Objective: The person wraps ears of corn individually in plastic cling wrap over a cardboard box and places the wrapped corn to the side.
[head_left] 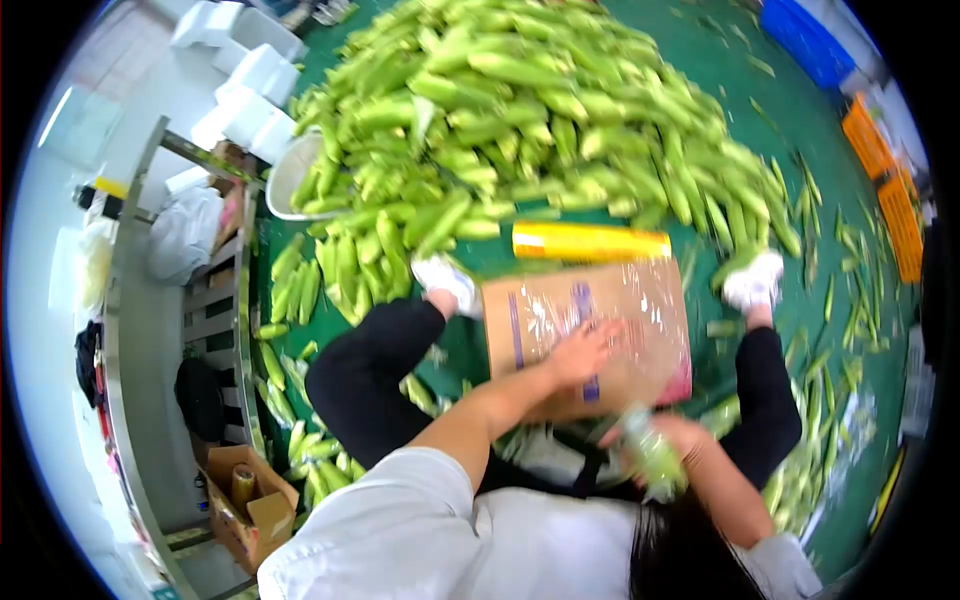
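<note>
A cardboard box (525, 340) with a glossy, film-like top sits between my legs. Flat on that top lies my left hand (588, 350), fingers stretched out and nothing in them. My right hand (672, 440) is just off the box's near edge, close to my body, closed around a green ear of corn (655, 462) that looks wrapped in clear plastic. Motion blurs that hand and the ear. Along the far edge of the box rests a long yellow roll (590, 241).
A large heap of corn (540, 110) in green husks fills the floor ahead. A white tub (293, 178) and a metal rack (120, 330) stand left, near an open carton (250, 500). Orange crates (900, 225) and a blue crate (808, 40) are at right.
</note>
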Action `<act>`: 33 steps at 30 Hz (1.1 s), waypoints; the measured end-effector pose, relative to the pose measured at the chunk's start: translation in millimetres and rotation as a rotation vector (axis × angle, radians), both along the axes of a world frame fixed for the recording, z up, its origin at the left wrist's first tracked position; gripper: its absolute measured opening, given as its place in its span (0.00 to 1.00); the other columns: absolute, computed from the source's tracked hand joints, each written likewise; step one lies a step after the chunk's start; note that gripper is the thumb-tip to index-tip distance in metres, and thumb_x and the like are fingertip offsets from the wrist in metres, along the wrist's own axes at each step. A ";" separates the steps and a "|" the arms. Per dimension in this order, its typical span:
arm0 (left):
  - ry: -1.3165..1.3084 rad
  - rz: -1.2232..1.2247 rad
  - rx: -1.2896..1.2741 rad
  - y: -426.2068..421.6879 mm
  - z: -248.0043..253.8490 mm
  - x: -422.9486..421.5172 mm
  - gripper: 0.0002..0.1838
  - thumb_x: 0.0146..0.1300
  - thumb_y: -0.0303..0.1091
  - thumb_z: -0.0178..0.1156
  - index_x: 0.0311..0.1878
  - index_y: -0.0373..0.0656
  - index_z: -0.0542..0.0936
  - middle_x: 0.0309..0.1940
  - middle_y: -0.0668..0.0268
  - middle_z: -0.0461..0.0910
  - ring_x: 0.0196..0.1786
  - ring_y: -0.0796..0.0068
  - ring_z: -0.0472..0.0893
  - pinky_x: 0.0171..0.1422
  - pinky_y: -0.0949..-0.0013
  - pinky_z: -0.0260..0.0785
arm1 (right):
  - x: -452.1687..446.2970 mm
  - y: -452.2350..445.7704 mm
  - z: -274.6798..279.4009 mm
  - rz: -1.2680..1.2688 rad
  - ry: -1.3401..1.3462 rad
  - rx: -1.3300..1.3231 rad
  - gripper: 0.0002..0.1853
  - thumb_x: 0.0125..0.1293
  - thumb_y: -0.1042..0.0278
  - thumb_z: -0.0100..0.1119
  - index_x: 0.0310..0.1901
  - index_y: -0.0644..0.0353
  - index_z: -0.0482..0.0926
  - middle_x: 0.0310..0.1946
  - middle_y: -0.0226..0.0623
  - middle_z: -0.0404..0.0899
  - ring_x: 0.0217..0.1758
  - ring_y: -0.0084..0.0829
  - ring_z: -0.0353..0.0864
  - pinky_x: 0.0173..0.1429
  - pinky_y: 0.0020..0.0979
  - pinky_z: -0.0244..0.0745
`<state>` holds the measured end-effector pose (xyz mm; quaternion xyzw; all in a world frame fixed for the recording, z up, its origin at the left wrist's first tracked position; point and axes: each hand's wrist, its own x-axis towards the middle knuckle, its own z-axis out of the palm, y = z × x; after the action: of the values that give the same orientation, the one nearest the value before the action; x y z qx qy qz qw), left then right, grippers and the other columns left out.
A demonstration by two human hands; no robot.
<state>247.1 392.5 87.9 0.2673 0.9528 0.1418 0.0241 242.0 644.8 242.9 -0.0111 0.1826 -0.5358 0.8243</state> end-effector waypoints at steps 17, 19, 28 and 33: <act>-1.263 0.474 2.131 -28.7 284.6 209.2 0.32 0.68 0.49 0.63 0.67 0.39 0.68 0.38 0.62 0.78 0.28 0.84 0.73 0.23 0.78 0.63 | -5.0 -204.9 104.5 -0.968 0.042 -0.388 0.26 0.75 0.64 0.51 0.72 0.56 0.64 0.30 0.26 0.73 0.24 0.18 0.72 0.29 0.27 0.72; -1.163 0.457 2.256 -47.6 304.6 255.9 0.32 0.68 0.52 0.61 0.66 0.40 0.69 0.35 0.62 0.80 0.17 0.82 0.66 0.17 0.79 0.57 | -29.7 -247.9 108.3 -0.882 -0.404 -0.501 0.21 0.80 0.70 0.43 0.70 0.56 0.67 0.22 0.21 0.63 0.16 0.13 0.58 0.21 0.21 0.56; 0.668 2.645 1.601 -182.4 158.6 557.8 0.25 0.64 0.56 0.66 0.55 0.48 0.75 0.39 0.65 0.81 0.32 0.74 0.77 0.30 0.70 0.70 | -128.4 -317.9 -67.7 -0.344 1.376 0.197 0.15 0.73 0.60 0.58 0.53 0.62 0.81 0.26 0.21 0.72 0.25 0.13 0.64 0.27 0.21 0.57; 1.226 2.152 2.101 -302.7 0.7 543.7 0.34 0.70 0.58 0.57 0.70 0.43 0.68 0.54 0.56 0.79 0.55 0.60 0.78 0.64 0.62 0.73 | -106.5 -226.0 -91.6 -0.494 1.178 0.666 0.14 0.73 0.65 0.58 0.56 0.59 0.80 0.30 0.25 0.72 0.29 0.16 0.68 0.34 0.18 0.65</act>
<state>790.8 89.8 88.6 0.5756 -0.0436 -0.5231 0.6270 135.4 418.8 151.3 -0.0046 0.7478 -0.5275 0.4031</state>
